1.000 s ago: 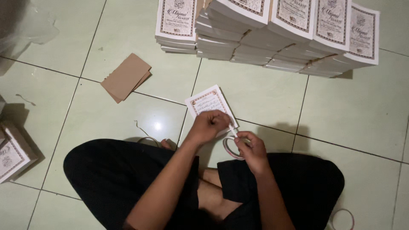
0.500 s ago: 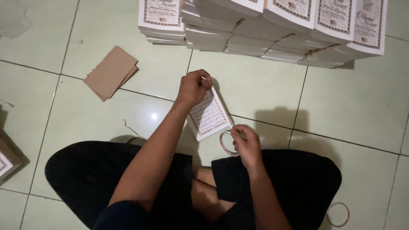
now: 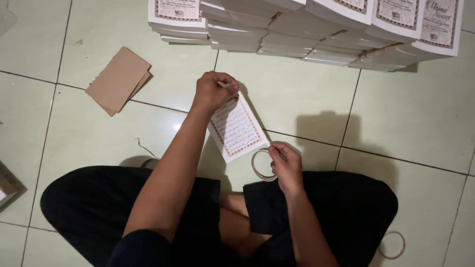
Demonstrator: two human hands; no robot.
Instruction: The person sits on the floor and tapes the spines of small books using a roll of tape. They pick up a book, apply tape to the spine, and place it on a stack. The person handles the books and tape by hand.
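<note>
My left hand [image 3: 213,90] has stretched away from my lap toward the stacked booklets [image 3: 307,29], carrying the far edge of the thin booklet [image 3: 236,127] with it. A second ago both hands met close together at that booklet's near corner; now they are well apart. The booklet has turned, so its bordered page of text faces up and it slants from my left grip down toward my right hand [image 3: 286,165]. That hand has drawn back slightly with the rubber band [image 3: 261,165].
</note>
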